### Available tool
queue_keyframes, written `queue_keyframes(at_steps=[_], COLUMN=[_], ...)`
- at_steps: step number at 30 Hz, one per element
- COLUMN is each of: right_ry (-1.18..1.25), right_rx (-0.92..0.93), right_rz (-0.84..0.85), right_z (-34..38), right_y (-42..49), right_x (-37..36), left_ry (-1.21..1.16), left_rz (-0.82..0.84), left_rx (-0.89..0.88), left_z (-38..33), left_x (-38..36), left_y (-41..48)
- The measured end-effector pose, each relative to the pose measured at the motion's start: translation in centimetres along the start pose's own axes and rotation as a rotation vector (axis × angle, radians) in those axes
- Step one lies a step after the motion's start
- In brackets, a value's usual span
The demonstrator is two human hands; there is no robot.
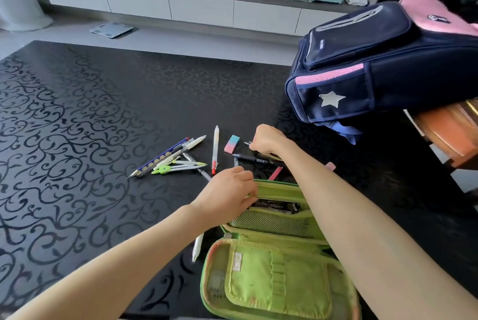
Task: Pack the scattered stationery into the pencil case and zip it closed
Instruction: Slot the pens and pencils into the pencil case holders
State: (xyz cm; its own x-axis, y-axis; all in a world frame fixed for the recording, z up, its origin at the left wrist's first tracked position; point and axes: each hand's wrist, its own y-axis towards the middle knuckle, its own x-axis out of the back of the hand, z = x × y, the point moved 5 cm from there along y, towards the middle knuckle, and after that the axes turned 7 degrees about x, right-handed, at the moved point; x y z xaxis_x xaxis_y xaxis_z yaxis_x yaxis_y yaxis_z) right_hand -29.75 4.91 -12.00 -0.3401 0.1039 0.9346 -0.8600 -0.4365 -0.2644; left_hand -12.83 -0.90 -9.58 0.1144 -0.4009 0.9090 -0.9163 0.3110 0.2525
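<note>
Green pencil case [282, 262] is flopped open on the table [77, 112] right in front of the person: lid flap nearest, then a mesh pocket [271, 224], then the main slot with a few dark pens [278, 206] already inside. Over there the left hand [227, 198] has its grip hooked on the slot's left end, looks like it's holding it open. Further out, past the case, the right hand [266, 140] has its grip curled down on a pen [247, 143], only the tip poking out by the knuckles. That one lies roughly left-to-right, same way the slot runs, so I'd guess it just gets pulled straight back and dropped in. Loose on the table: a black pen [248, 158], eraser [232, 144], red-ended white pen [215, 149], compass [165, 170] with a bundle of pens off left, and a plain white pen [198, 244] beside the case.
</note>
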Motion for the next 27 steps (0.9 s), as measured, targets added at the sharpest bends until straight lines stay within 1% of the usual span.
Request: queue_keyframes(at_steps=[1,3,5,7,10,11,12,14,16,18,20,21,23,25,27], right_ry=[0.001,0.056,0.191,0.372,0.634,0.682,0.690,0.618,0.458,0.217,-0.032,-0.114,-0.182,-0.184,-0.193], right_rx=[0.003,0.040,0.109,0.161,0.232,0.268,0.304,0.389,0.504,0.581,0.605,0.599,0.554,0.515,0.532], right_rz=[-0.023,-0.121,-0.245,-0.389,-0.671,-0.746,-0.781,-0.770,-0.720,-0.655,-0.608,-0.593,-0.631,-0.704,-0.740], right_z=[0.0,0.0,-0.3,-0.8,-1.4,-1.4,-1.4,-0.9,0.0,0.9,1.3,1.3,1.4,2.0,3.3], right_y=[-0.1,-0.4,-1.2,-2.5,-6.3,-8.1,-10.0,-14.0,-17.6,-19.8,-20.4,-20.4,-20.1,-19.9,-19.8], right_x=[0.1,0.6,1.5,2.8,5.7,6.7,7.2,7.2,5.4,2.2,-1.1,-2.3,-3.2,-3.1,-3.0], left_ry=[-0.003,0.005,-0.007,-0.034,-0.049,-0.064,-0.083,-0.124,-0.159,-0.206,-0.250,-0.259,-0.266,-0.278,-0.295], left_rz=[-0.003,-0.011,-0.034,-0.045,-0.043,-0.040,-0.046,-0.048,-0.029,-0.017,-0.012,-0.006,-0.008,-0.024,-0.045], left_rx=[-0.003,-0.011,0.002,0.054,0.143,0.169,0.192,0.246,0.313,0.355,0.380,0.386,0.389,0.391,0.403], left_z=[0.0,-0.2,-0.4,-0.5,-0.3,-0.3,-0.3,-0.3,0.0,0.2,0.4,0.2,0.1,-0.1,-0.2], left_x=[0.0,0.0,0.0,0.0,0.0,0.1,0.2,0.4,0.4,0.4,0.5,0.6,0.7,0.9,1.0], left_y=[0.0,0.0,0.0,0.2,0.4,0.4,0.4,0.5,0.5,0.6,0.7,0.6,0.5,0.3,0.0])
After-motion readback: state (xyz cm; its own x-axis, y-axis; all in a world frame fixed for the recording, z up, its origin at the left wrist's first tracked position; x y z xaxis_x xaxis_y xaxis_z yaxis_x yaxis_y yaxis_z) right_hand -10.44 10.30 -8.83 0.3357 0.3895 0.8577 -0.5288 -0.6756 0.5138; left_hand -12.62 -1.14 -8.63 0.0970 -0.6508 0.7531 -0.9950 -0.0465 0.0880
